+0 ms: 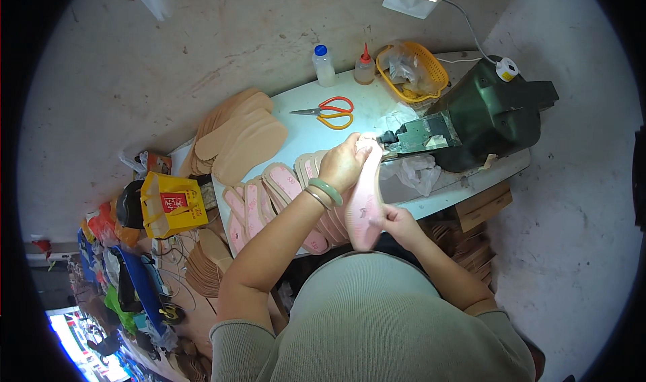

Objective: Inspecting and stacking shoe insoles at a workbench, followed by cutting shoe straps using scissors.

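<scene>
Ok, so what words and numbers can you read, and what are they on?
I won't copy writing out, but here's where it is:
Held pink insole: small dark mark, too small to read.
Pink insoles on the table: reddish marks, many too small.
Yellow bag: pale printing on a red panel.
White plug: tiny yellow label, unreadable.
Lit screen: too blurred.

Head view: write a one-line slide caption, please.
Left hand and right hand hold a pink insole at a green machine.
</scene>
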`<act>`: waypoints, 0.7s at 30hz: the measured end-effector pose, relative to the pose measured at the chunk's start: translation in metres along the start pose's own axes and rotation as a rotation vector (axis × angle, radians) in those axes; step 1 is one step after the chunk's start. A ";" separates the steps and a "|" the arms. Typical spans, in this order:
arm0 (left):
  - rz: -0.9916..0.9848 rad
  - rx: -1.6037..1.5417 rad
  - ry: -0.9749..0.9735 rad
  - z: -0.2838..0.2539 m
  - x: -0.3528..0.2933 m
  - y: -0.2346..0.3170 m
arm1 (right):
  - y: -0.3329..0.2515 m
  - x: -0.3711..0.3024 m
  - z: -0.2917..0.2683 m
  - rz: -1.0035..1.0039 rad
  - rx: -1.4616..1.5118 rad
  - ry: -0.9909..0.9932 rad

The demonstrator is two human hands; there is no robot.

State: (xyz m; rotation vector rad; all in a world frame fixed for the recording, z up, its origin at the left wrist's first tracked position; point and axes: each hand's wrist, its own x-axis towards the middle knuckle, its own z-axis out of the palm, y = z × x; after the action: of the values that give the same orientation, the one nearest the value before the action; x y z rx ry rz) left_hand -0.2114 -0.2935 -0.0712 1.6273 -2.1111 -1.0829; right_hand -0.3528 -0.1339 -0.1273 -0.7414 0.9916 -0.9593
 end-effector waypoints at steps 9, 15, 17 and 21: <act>0.087 -0.098 0.218 0.012 0.035 -0.012 | -0.032 0.011 -0.021 -0.041 -0.029 0.123; -0.007 -0.563 0.147 0.016 0.067 -0.055 | -0.035 0.031 -0.013 -0.085 -0.046 0.158; 0.017 -0.786 0.003 -0.002 0.069 -0.084 | -0.022 0.037 -0.014 -0.076 -0.142 0.039; -0.092 -0.136 0.142 -0.073 0.015 -0.171 | -0.008 0.032 0.008 0.020 -0.207 0.026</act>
State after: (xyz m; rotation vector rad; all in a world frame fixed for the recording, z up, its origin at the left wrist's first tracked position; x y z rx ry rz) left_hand -0.0492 -0.3522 -0.1422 1.6975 -1.8488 -1.0782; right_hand -0.3400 -0.1657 -0.1288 -0.8910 1.1305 -0.8584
